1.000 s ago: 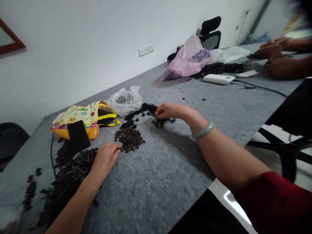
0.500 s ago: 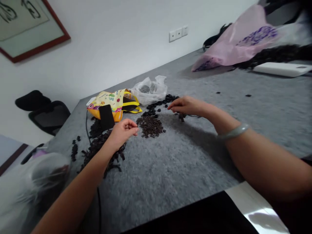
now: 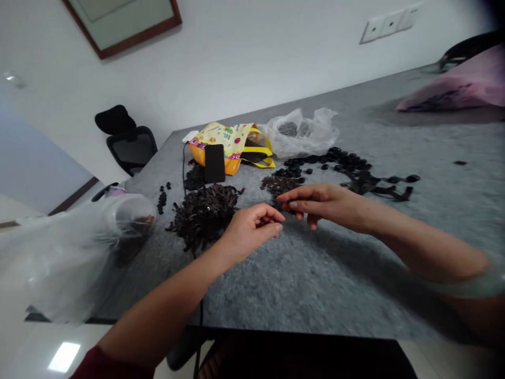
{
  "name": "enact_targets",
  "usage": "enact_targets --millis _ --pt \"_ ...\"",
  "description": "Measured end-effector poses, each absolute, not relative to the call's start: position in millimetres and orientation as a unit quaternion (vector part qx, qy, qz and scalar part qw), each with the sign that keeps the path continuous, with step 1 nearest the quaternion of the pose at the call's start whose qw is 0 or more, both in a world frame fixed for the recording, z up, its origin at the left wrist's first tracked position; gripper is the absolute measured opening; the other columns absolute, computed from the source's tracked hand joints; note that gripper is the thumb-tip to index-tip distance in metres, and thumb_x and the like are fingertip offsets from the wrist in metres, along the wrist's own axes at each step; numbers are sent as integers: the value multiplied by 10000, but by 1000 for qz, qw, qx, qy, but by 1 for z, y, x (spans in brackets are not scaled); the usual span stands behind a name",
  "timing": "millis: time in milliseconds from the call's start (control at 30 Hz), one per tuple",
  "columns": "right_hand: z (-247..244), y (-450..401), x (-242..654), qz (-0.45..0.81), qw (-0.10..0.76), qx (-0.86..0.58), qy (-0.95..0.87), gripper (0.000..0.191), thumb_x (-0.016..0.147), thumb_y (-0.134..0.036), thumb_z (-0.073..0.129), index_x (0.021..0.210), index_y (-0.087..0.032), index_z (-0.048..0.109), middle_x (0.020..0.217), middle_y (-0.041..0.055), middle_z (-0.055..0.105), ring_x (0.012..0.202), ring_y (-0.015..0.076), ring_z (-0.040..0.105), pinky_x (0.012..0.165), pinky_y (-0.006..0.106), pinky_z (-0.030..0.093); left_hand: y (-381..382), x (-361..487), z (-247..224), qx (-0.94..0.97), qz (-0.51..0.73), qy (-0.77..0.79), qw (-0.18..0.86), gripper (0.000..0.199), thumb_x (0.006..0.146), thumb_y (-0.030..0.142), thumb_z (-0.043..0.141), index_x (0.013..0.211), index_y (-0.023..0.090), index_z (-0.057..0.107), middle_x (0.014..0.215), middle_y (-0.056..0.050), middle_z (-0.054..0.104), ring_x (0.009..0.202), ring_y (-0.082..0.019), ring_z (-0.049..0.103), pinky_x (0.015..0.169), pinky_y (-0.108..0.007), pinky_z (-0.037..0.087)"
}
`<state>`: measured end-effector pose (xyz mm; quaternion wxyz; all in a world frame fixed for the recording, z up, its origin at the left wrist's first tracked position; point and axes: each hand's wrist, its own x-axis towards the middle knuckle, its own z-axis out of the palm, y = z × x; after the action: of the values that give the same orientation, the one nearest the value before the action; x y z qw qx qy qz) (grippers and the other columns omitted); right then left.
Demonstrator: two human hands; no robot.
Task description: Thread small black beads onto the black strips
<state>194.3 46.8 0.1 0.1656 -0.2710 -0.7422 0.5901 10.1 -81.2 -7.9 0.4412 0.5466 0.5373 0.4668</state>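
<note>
My left hand [image 3: 252,229] hovers over the grey table with thumb and fingertips drawn together in a pinch. Whatever may be between them is too small to make out. Facing it, close to its fingertips, is my right hand [image 3: 331,205], its index finger and thumb brought together and the other fingers hanging loosely below. I cannot make out what it pinches. Just behind the right fingers lies a pile of small dark brown pieces [image 3: 278,183], partly hidden by them. A heap of short dark strips [image 3: 209,208] lies left of my left hand. Joined-looking black strips [image 3: 361,181] lie beyond my right wrist.
Round black pieces [image 3: 343,158] are scattered before a clear plastic bag [image 3: 303,134]. A black phone [image 3: 214,163] leans on a yellow patterned bag [image 3: 226,139]. A large clear bag [image 3: 87,237] covers the left table edge; a pink bag [image 3: 457,89] lies far right.
The view has swung, so the table things sit further right. My right hand has left the dark strips and come over beside the small brown pieces, close to my left hand.
</note>
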Motion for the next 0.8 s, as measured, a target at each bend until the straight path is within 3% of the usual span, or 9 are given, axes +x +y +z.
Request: enact_targets --millis 100,267,367,533,667,800 --pt "5 44 187 666 172 -281 -669 391 728 -376 824 1085 -230 757 855 50 720 714 162 680 543 271 584 -86 0 0 501 505 528 464 122 791 174 695 912 164 695 773 3 666 698 -113 650 697 -257 509" --pt "6 43 170 740 237 -268 -570 436 688 -321 885 1076 -212 717 895 35 727 725 133 699 552 212 571 -81 -9 -5 426 581 534 442 141 782 198 721 920 170 707 814 4 688 733 -110 666 743 -255 516" --pt "-5 37 160 768 297 -247 -511 471 677 -331 897 1085 -225 687 837 -15 692 663 94 672 513 176 541 -75 -8 -15 419 587 541 434 147 772 202 731 914 172 709 832 -5 700 749 -125 672 767 -276 522" --pt "-21 26 161 779 300 -242 -495 544 695 -340 891 1168 -249 639 781 -34 681 668 106 683 558 199 566 -74 -3 -19 442 562 546 437 173 770 204 735 939 185 709 851 -14 724 776 -146 682 767 -293 527" --pt "-19 20 163 751 294 -258 -532 391 710 -442 864 965 -212 675 714 -17 674 597 99 636 507 199 514 -77 5 -17 455 548 550 436 189 748 184 750 928 180 692 795 -7 718 750 -139 674 724 -276 521" --pt "-19 14 162 659 321 -301 -610 391 667 -534 862 812 -215 688 633 -11 623 497 89 533 405 203 395 -77 10 -18 447 569 508 467 175 754 234 764 879 169 661 775 -5 693 698 -134 669 705 -292 535"
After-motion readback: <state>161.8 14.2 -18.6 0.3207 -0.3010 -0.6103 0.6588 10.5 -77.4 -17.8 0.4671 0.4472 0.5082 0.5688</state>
